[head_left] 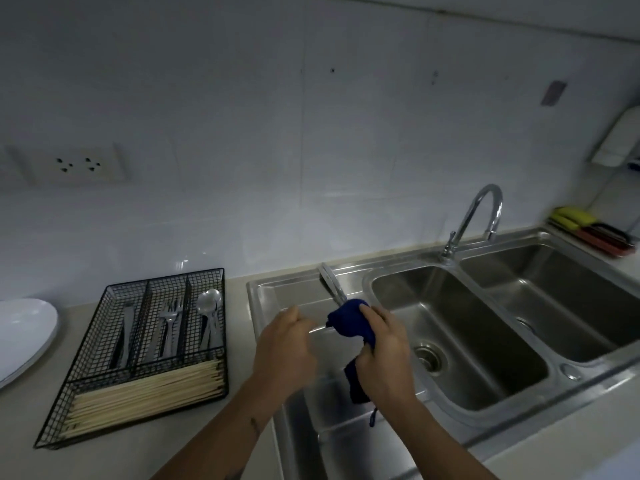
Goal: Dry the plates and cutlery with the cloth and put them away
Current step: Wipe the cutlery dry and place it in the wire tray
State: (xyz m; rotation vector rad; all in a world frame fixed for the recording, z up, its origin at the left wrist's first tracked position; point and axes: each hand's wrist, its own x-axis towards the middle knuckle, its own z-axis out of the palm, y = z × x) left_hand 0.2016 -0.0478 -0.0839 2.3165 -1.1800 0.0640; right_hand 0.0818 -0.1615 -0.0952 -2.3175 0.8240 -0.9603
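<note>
Far to the left of both hands, white plates (24, 336) sit stacked at the counter's edge. Between them and the left hand rests a black wire cutlery tray (138, 355) with 3 upright compartments: knives (125, 332) in the leftmost, forks (169, 329) in the middle, spoons (210, 318) in the one nearest the hand. A long front compartment holds pale wooden chopsticks (145, 396) lying side by side.

Over the steel draining board (277, 299), the left hand (284, 351) is curled closed around one end of a thin metal utensil; motion blur hides exactly what it pinches. Just beside it, the right hand (384, 355) grips a dark blue cloth (349, 323), bunched around the utensil's middle, with a loose tail of fabric hanging below the palm. From the top of the cloth, away from the hands, a shiny metal knife (330, 284) sticks out at a slant toward the wall; its tip is blurred.

To the right of the right hand lie 2 steel sink basins (485, 306), the nearer one with a round drain. A curved chrome tap (481, 216) rises behind the divider between them. Well beyond the right hand, at the far corner, yellow sponges (571, 216) rest in a red and black rack (602, 239), under a white wall-mounted holder (620, 140). A white double socket (78, 165) is set in the wall tiles above the tray.
</note>
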